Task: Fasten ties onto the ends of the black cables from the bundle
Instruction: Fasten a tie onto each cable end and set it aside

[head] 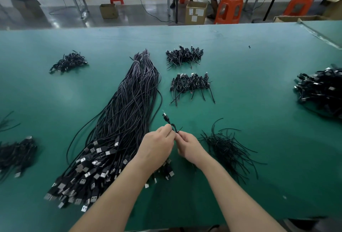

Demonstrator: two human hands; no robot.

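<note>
At centre frame, the left hand (157,147) and right hand (188,146) both pinch one black cable (167,119) above the green desk (259,120); their fingertips hide the tie.

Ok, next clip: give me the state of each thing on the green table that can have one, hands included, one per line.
Left hand: pinching the coiled cable.
Right hand: pinching the tie at the coil.
Coiled cable: held above the table, plug end pointing away.
Big cable bundle: uncoiled, bound at its far end.
Loose ties: scattered pile, unused.
Finished rows: coiled, laid side by side.
Right-edge pile: heaped; blurred.
</note>
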